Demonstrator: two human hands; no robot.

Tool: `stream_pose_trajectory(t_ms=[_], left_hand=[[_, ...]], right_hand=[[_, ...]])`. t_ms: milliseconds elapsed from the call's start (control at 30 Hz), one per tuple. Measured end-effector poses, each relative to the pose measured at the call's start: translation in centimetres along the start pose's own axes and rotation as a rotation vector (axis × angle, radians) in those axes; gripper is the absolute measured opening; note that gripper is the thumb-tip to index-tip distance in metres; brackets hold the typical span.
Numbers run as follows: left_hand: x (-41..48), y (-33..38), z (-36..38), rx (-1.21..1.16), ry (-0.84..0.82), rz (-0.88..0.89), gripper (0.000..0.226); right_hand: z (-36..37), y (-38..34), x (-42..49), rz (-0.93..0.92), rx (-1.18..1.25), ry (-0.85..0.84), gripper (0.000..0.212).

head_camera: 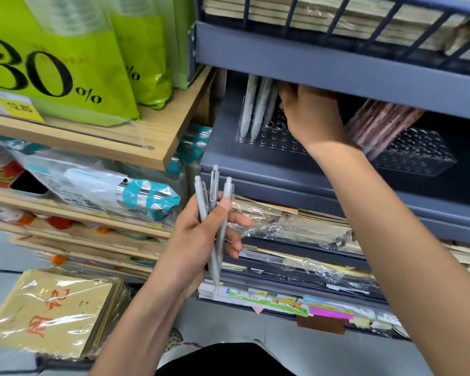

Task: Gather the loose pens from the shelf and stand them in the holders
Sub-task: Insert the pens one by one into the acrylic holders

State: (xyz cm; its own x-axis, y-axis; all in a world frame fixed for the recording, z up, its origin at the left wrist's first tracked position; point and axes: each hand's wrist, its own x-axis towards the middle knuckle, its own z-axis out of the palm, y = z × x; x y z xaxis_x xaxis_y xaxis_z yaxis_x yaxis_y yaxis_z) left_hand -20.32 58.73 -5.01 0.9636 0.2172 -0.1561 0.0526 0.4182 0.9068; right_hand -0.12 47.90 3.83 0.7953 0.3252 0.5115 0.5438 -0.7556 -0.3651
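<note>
Head view. Gripped three grey pens [214, 185] in the left hand [196, 245], low and in front of the grey shelf [255, 169]. Held them bunched and nearly upright, click ends up, tips down past the palm. Closed that grip round the barrels, with the thumb pressed across the front, the fingers curled behind and the fingertips showing on the right side.

Held the right hand [312, 115] up inside the shelf bay, back of the hand toward the camera. Lost sight of its fingers under the front edge of the upper shelf [337, 66], so could not tell whether that grip was spread or pinching anything. Hovered it over the clear holder [280, 142], a flat block full of round holes sitting on the grey shelf at the left of the bay. Saw at least two white pens [255, 109] standing in the holder's left holes, tilted back, tops hidden under the upper shelf. Could not tell whether the fingertips touched the nearest one.

Saw a second holder [418, 153] further right on the same shelf, apart from the first, with a blurred reddish-brown bundle [383, 123] leaning in it just beside the right forearm. Saw wrapped paper pads [296, 223] stacked on the level below, behind the left hand. Saw green bags [65, 77] marked 30% on a wooden shelf [163, 131] to the left.
</note>
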Motion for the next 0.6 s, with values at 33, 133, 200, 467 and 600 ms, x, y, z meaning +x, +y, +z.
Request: stream_pose_trajectory(t_ms=[33,133,200,467,600], left_hand=[[0.0,0.0,-0.1,0.008,-0.002,0.000,0.031],[-0.1,0.0,-0.3,0.033,-0.008,-0.002,0.030],[-0.1,0.0,-0.2,0.035,0.000,-0.001,0.026],[-0.2,-0.2,0.4,0.073,-0.017,0.032,0.010],[-0.1,-0.2,0.5,0.053,-0.029,0.054,0.009]], right_hand=[[0.0,0.0,0.0,-0.007,0.000,-0.003,0.030],[0.3,0.2,0.1,-0.008,-0.017,-0.012,0.028],[0.4,0.4,0.2,0.015,0.013,-0.033,0.028],[-0.2,0.9,-0.8,0.217,0.203,0.009,0.032],[-2.0,-0.5,-5.6,0.212,0.593,-0.154,0.014]])
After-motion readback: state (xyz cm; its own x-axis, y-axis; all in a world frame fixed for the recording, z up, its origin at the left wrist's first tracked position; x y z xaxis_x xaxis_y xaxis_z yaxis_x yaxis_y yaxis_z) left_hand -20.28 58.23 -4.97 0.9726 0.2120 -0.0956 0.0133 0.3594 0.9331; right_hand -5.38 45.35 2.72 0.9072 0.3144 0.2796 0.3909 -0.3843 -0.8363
